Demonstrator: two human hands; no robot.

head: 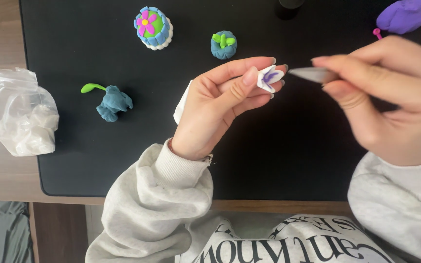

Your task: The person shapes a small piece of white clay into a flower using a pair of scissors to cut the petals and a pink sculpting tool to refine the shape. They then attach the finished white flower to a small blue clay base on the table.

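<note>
My left hand (220,104) holds a small white clay flower with purple streaks (270,78) between thumb and fingertips, raised above the black mat (93,160). A white scrap of clay (181,104) shows behind that hand's palm. My right hand (391,97) grips a grey pointed modelling tool (310,74), whose tip sits just right of the flower, close to it but apart. The right hand looks blurred.
On the mat lie a round blue, white and green clay piece with a pink flower (153,27), a small blue-green pot with green sprouts (223,45), a blue-grey lump with a green stem (112,102) and purple clay (404,15). A plastic bag of white clay (23,114) rests left.
</note>
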